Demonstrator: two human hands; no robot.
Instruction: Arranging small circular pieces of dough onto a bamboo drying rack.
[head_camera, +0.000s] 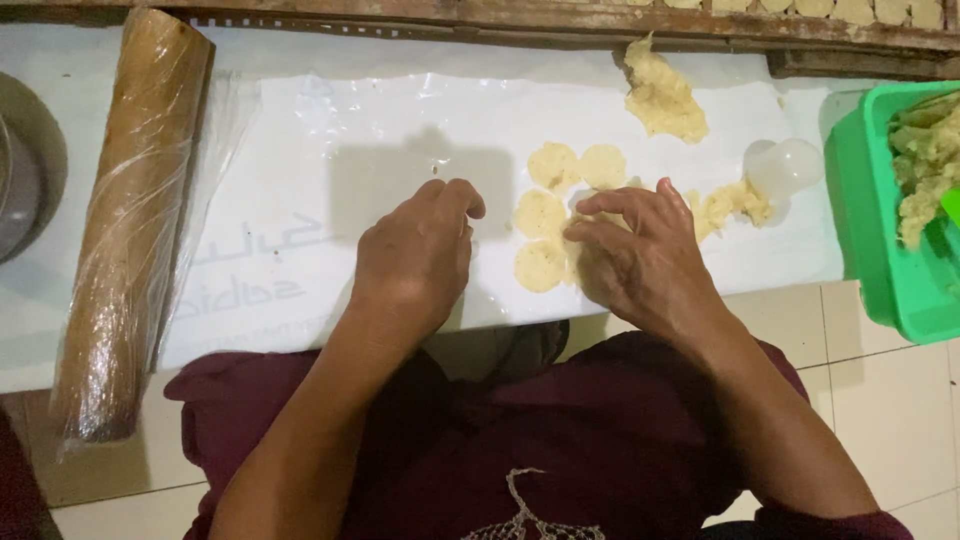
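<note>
Several flat round discs of pale yellow dough (553, 166) lie on a white plastic sheet (330, 180) spread on the floor. My right hand (640, 262) rests palm down over the discs' right side, fingertips touching one near the middle. My left hand (415, 258) lies on the sheet just left of the discs, fingers curled under, holding nothing that I can see. A lump of the same dough (662, 98) sits farther back, and scraps (730, 205) lie to the right beside a small clear round cup (786, 166).
A long wooden rolling pin wrapped in clear film (125, 220) lies at the left. A green plastic tub (880, 230) with more dough stands at the right. A wooden rack (700, 25) with dough pieces runs along the back. A grey round vessel (25, 165) sits far left.
</note>
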